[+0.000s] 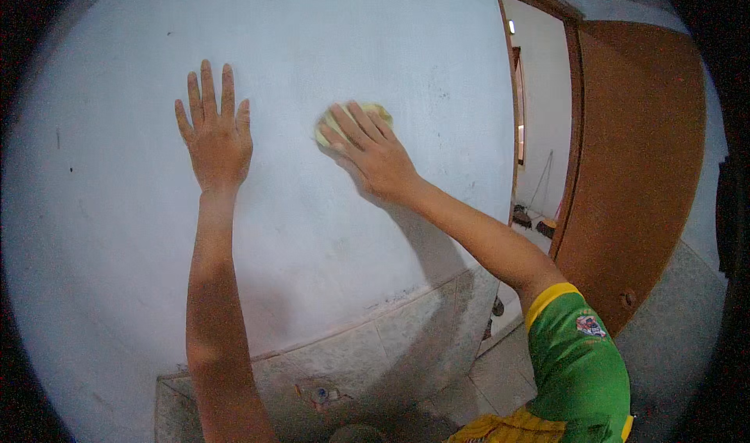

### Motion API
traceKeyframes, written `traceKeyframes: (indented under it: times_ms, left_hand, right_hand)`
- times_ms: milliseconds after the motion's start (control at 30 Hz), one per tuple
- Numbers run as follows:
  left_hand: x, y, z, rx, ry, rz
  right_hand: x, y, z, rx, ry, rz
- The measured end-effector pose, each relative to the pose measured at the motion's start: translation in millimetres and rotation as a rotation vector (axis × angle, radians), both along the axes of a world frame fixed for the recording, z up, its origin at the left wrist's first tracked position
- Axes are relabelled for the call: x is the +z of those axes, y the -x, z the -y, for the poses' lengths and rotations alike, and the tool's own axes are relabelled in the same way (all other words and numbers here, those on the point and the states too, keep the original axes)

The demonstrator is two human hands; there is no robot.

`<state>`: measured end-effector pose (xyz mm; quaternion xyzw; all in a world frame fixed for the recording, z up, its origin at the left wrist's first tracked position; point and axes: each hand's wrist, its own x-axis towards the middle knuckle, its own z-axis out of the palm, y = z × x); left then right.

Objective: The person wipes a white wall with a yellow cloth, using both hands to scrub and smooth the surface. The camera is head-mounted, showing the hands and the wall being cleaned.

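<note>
A pale blue-white wall (312,44) rises in front of me. My left hand (217,142) lies flat against it, fingers spread and pointing up, holding nothing. To its right, my right hand (371,150) presses a yellow cloth (381,115) to the wall, its fingers laid over the cloth. Part of the cloth is hidden under the palm, and the hand looks slightly blurred. Small dark specks and faint smudges mark the wall around both hands.
Grey patterned tiles (351,357) line the bottom of the wall, with a broken patch (322,394) in them. At right a brown door (641,162) stands open beside a wooden frame (574,130). Shoes (522,218) lie beyond the doorway.
</note>
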<state>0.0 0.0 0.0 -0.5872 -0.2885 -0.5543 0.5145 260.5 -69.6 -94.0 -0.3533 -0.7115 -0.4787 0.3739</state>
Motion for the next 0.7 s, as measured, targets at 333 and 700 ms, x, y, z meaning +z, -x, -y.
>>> traceKeyframes:
  times_ms: [333,700]
  left_hand:
    - [-2,-23,3,0.018,0.037,0.011]
    - [-147,-22,13,-0.024,0.325,-0.075]
  right_hand:
    - [64,-45,-13,-0.152,-0.208,-0.500]
    - [-33,-104,15,-0.217,-0.164,-0.551]
